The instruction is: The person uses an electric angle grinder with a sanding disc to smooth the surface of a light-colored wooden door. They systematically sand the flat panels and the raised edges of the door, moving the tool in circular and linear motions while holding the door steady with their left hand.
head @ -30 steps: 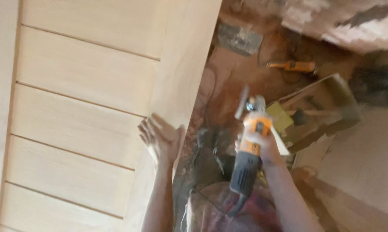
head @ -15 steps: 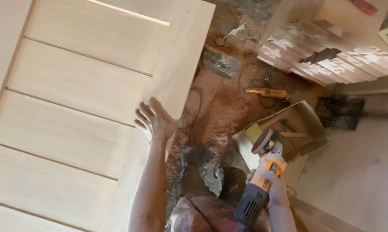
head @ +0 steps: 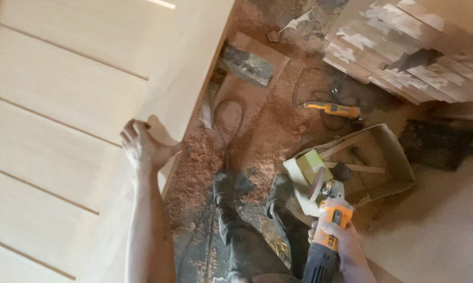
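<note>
Our left hand (head: pixel 144 144) lies flat on the pale wooden door panel (head: pixel 63 105), fingers spread and together with the surface, thumb hooked toward the panel's right edge; nothing is clamped, it just presses. The panel fills the left side of our view, grooved boards running across it, its edge hanging over the sawdust-covered floor (head: pixel 257 131).

Our right hand (head: pixel 339 241) is wrapped tight round the orange-and-grey grinder (head: pixel 328 230), low on the right, well apart from the panel. Its sanding disc (head: pixel 316 183) is tilted up and away from the wood, over our shoes (head: pixel 231 199).

To do this well, we judge, we want the left palm firm so the panel cannot shift, fingers kept clear of the edge the disc would meet. We bring the disc in flat and light, along the grain, never digging one rim in. The cord wants watching too: it should trail behind us, not across the panel.

Beyond lie a cardboard box (head: pixel 373 157) of oddments just past the disc, a second orange tool (head: pixel 333 109) on the floor, and stacked boards (head: pixel 404 47) top right.
</note>
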